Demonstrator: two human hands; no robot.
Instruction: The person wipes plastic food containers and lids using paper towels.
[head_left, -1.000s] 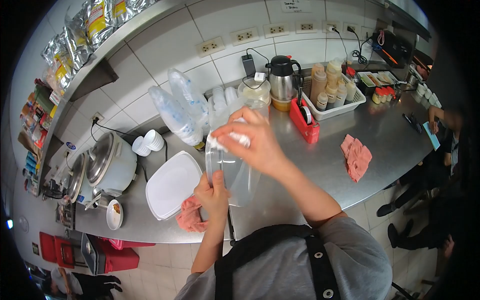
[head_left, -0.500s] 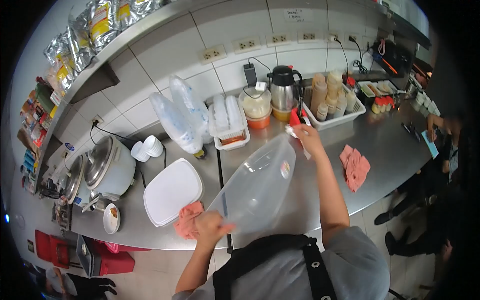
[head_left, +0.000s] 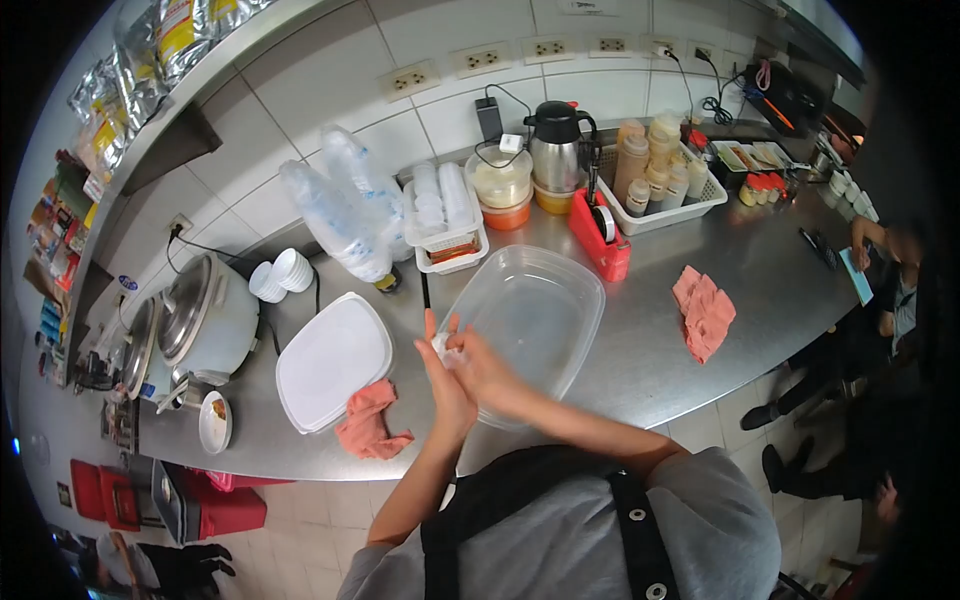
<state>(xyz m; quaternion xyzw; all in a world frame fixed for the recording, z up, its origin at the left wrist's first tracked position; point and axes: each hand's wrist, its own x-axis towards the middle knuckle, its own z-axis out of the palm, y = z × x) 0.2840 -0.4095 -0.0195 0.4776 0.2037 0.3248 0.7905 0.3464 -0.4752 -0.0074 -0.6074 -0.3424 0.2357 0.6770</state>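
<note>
My left hand (head_left: pixel 450 392) is raised above the counter's front part, its fingers stretched out. Against it, my right hand (head_left: pixel 482 372) has its fingers closed around a small crumpled white piece (head_left: pixel 441 346), perhaps paper or tape; the hands partly cover it. Just behind and right of both hands, a clear plastic tub (head_left: pixel 545 265) stands flat on the steel counter. To the left lies a white lid (head_left: pixel 335 362), with a crumpled pink cloth (head_left: pixel 372 420) at its lower right corner.
A red tape dispenser (head_left: pixel 600 240) stands behind the tub, beside a steel thermos (head_left: pixel 560 155) and a white basket of bottles (head_left: pixel 690 210). Another pink cloth (head_left: pixel 704 312) lies right. Rice cookers (head_left: pixel 210 315) and a small bowl (head_left: pixel 215 424) are left. People stand at the right end.
The tub, tilted up and steadied by my left hand before, now rests flat on the counter. My right hand has come down and left with the white piece, meeting my left hand.
</note>
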